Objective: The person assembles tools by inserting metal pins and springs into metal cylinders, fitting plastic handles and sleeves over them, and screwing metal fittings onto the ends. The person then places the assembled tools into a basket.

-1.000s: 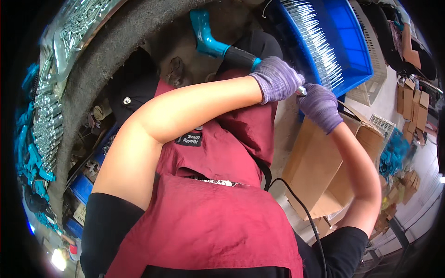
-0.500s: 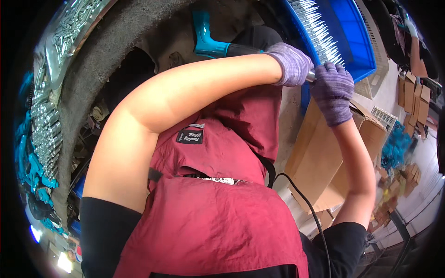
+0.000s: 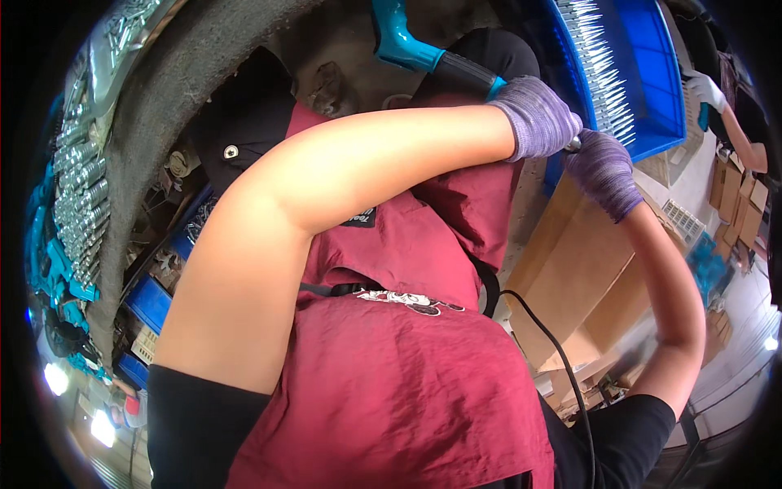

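Note:
My left hand [image 3: 542, 118], in a purple knitted glove, is wrapped around a long teal tool [image 3: 401, 47] with a black ribbed section. The tool's bent teal end points up and left, away from the hand. A short silver metal end [image 3: 574, 145] shows between my two hands. My right hand [image 3: 603, 169], gloved the same way, has its fingers closed around that metal end, close against the left. Most of the metal part is hidden by the gloves. Just beyond my hands stands a blue bin [image 3: 660, 90] holding a row of pointed silver metal parts [image 3: 604, 73].
An open cardboard box [image 3: 570, 253] stands below my right hand. Silver fittings [image 3: 80, 196] lie along the bench edge [image 3: 134, 163] at left. A black cord [image 3: 547, 334] hangs over my red apron [image 3: 391, 375]. At far right, a co-worker's white-gloved hand [image 3: 705, 90] shows.
The view has shifted, so the hands and bin appear further right. My hands are closer together, with less metal showing between them. More of the tool's black section is visible.

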`<state>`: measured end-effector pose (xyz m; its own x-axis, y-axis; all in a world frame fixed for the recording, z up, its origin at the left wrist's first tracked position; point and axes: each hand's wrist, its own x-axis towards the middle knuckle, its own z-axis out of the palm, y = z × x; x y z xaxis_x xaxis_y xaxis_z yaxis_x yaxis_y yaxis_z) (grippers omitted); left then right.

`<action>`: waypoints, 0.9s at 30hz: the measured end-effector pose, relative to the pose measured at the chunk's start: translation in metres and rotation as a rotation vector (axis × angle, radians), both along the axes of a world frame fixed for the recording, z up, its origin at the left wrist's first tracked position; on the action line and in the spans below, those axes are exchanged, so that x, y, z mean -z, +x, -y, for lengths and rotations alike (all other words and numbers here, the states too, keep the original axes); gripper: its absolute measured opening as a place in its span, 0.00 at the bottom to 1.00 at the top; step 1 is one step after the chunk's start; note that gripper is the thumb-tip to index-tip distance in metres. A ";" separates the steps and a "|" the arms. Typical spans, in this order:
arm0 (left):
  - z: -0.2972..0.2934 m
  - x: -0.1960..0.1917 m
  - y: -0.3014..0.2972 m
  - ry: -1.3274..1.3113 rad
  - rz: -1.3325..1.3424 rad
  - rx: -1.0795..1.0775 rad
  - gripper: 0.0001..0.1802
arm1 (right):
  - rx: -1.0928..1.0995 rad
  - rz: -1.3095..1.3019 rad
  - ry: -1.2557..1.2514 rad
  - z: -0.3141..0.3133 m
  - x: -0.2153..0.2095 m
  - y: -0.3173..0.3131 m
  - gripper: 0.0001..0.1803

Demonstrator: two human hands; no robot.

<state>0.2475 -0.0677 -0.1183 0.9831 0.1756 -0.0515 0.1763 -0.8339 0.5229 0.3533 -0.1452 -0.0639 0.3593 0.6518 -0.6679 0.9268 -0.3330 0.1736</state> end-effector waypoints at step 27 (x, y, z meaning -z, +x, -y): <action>0.101 -0.163 0.059 -1.358 0.079 0.041 0.21 | 1.024 -1.628 1.230 0.161 0.003 -0.098 0.21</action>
